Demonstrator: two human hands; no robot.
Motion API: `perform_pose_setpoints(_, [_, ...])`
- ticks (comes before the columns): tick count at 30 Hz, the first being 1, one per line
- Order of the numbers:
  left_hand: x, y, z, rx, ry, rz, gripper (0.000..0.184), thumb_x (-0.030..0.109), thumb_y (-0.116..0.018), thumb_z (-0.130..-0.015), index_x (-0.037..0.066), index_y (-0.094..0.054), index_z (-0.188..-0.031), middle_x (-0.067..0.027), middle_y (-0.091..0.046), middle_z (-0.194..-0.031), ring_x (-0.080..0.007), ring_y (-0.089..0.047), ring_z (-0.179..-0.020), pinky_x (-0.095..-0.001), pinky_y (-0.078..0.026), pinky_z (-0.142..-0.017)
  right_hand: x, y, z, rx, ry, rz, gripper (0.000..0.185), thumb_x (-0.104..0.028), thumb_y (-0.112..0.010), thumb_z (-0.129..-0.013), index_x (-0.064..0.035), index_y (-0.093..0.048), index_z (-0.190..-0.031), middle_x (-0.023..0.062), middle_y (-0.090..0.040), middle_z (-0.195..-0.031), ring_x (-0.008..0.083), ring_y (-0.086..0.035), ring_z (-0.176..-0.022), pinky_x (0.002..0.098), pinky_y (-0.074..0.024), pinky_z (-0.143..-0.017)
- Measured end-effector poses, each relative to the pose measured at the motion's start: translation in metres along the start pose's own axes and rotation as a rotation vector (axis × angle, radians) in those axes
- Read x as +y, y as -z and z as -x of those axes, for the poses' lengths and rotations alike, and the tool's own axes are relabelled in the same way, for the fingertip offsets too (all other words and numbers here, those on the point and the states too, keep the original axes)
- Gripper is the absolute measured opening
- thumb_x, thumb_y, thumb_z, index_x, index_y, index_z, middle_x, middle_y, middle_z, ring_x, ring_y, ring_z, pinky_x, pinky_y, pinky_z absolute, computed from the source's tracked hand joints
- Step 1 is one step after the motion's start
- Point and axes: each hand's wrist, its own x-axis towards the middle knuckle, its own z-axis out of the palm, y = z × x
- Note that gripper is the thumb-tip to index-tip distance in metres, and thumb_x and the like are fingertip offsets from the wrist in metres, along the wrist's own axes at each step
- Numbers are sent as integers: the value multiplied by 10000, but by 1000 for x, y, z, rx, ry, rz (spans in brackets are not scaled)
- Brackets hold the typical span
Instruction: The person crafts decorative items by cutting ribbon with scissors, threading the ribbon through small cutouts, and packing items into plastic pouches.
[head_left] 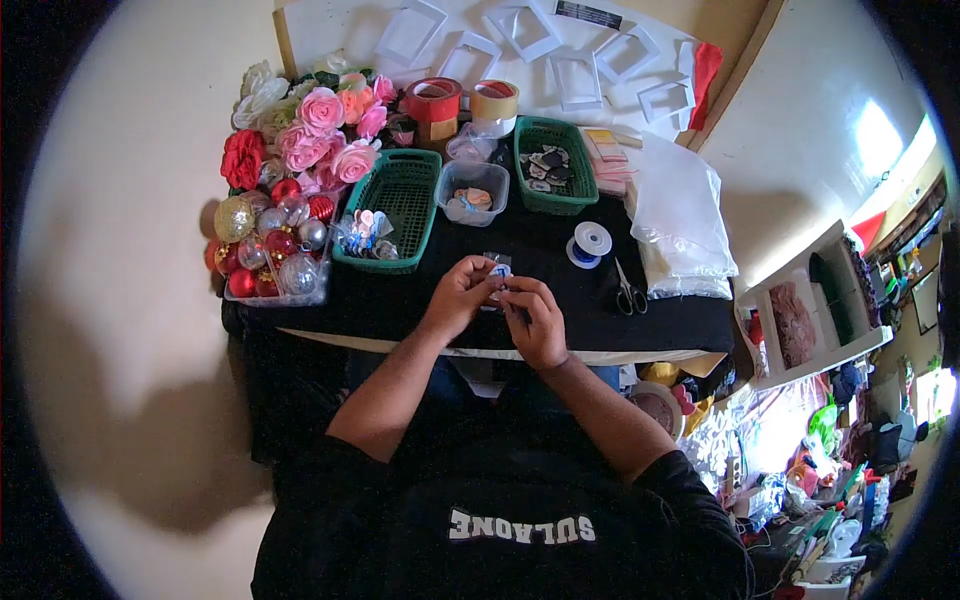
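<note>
My left hand (462, 292) and my right hand (535, 320) meet over the front of the black-covered table. Fingertips of both are closed on a small white-and-blue piece (501, 271), partly hidden by the fingers. A bit of clear plastic seems to show around it. Beyond my left hand is a green basket (428, 225) with small light-coloured and blue pieces at its near end. A clear tub (473, 180) of small pieces stands farther back. To the right of my right hand lie a spool of blue ribbon (590, 243) and scissors (629, 290).
Artificial flowers (322, 125) and a box of Christmas balls (285, 240) occupy the left side. Tape rolls (434, 100) and another green basket (556, 165) stand at the back. Plastic bags (682, 225) lie at right. White frames (525, 28) rest against a white board behind.
</note>
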Motion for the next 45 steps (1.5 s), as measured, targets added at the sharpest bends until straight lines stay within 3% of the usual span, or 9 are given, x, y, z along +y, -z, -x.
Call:
perform_pose_setpoints(13, [-3,1,-1,-27,-19,15,235,203,-647,-938,42,-553,-1081,-49,-637,-947,-123,-650,-854,-271,-560,-726,-7,0,-9,98,-34,167,165,-20,-664,-864,-10,-671,-1029,147,-621,-1088,291,-629,-994,359,-521,-832])
perform_pose_setpoints(24, [-6,3,-2,-40,-58,44,196,194,-637,-943,46,-570,-1054,-44,-638,-912,-99,-637,-809,-246,-550,-679,-1,-1,-4,123,-32,143,165,-15,-685,-850,-9,-676,-1014,130,-633,-1018,266,-656,-876,335,-543,-713])
perform_pose_setpoints(40, [2,2,1,-29,-51,-93,202,175,-645,-935,64,-579,-1090,-33,-624,-908,-91,-621,-799,-238,-530,-654,2,-3,-3,133,-28,134,140,3,-671,-858,14,-651,-996,140,-635,-1006,261,-663,-880,327,-550,-707])
perform_pose_setpoints(45, [0,1,1,-61,-56,-106,192,151,-637,-938,63,-584,-1099,-31,-627,-923,-95,-617,-803,-243,-526,-663,-2,-3,-5,126,-93,120,161,-17,-668,-852,-6,-634,-1009,148,-637,-1005,299,-655,-884,371,-546,-735])
